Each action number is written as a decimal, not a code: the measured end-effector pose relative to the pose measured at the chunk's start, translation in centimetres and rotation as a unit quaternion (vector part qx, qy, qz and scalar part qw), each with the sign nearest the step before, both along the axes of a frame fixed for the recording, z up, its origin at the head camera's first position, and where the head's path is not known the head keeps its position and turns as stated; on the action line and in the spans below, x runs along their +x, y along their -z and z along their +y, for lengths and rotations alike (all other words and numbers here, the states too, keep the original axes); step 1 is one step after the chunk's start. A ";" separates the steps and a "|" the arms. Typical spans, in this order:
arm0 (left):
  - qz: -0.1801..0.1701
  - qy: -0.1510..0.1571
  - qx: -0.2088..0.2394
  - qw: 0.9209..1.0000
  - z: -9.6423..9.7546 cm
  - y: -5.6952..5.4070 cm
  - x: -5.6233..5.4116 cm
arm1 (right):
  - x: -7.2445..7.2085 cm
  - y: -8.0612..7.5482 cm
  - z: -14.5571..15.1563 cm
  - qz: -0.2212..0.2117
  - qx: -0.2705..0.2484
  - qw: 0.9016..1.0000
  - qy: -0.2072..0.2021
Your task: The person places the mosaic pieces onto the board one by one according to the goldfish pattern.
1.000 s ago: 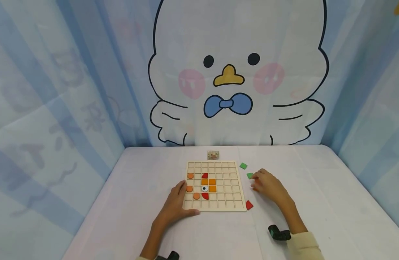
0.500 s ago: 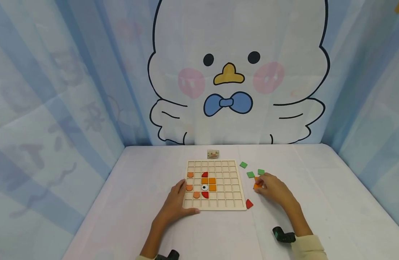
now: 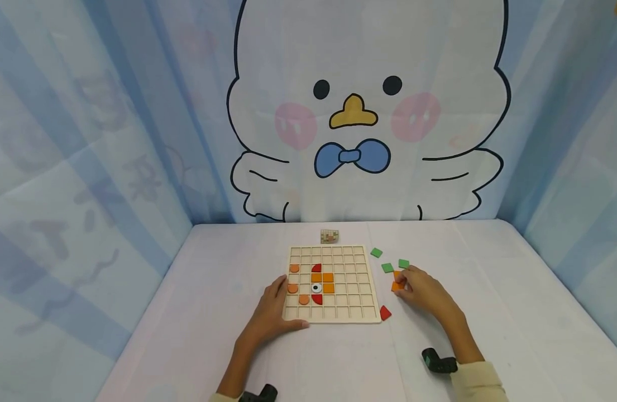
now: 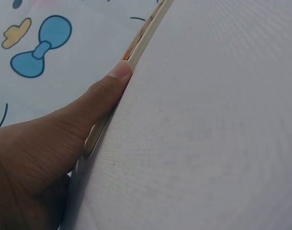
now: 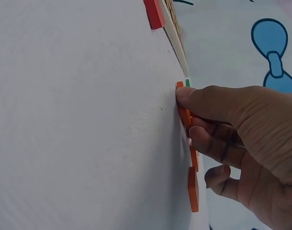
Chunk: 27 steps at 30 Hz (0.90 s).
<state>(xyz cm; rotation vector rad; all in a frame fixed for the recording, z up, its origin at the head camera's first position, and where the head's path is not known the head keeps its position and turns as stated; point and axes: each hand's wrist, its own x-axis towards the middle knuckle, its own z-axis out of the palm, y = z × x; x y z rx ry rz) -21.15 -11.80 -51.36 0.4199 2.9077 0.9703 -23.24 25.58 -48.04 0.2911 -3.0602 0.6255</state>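
Note:
A pale wooden grid board (image 3: 350, 301) lies on the table, with orange squares (image 3: 328, 288), orange discs (image 3: 304, 300), red quarter-circles (image 3: 316, 268) and an eye piece (image 3: 316, 288) in its cells. My left hand (image 3: 268, 312) rests round its near left corner. The thumb (image 4: 119, 72) lies straight along the front edge while the fingers lie on the left side. To the right of the board, my right hand (image 3: 426, 290) pinches an orange tile (image 5: 184, 115) between thumb and fingers, low over the table. Another orange tile (image 5: 193, 189) shows below the hand in the right wrist view.
Several green tiles (image 3: 387, 268) lie beyond my right hand. A red quarter-circle (image 3: 385, 312) sits by the board's near right corner. Behind the board stands a small patterned card (image 3: 330, 237). A curtain with a cartoon bird (image 3: 358, 190) borders the table's back.
My right hand has moved slightly right and nearer from the green tiles to the orange tiles, uncovering another green tile. My left hand has stayed at the board's corner.

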 end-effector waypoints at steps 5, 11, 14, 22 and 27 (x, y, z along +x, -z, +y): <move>-0.001 -0.002 0.004 1.000 0.0 0.1 -0.1 | 0.0 0.0 0.0 0.010 0.001 1.000 -0.007; -0.005 -0.003 0.004 1.000 0.0 0.1 0.0 | -0.1 0.1 -0.2 0.017 0.003 1.000 -0.014; -0.001 -0.001 0.003 1.000 0.0 0.1 0.0 | -0.3 0.0 -0.4 0.016 0.005 1.000 -0.020; -0.004 -0.001 0.002 1.000 0.0 0.2 0.0 | -0.4 -0.4 -1.6 0.023 0.012 0.999 -0.041; 0.002 0.002 0.001 1.000 0.0 0.2 -0.1 | -0.4 -0.7 -2.4 0.041 0.004 0.997 -0.064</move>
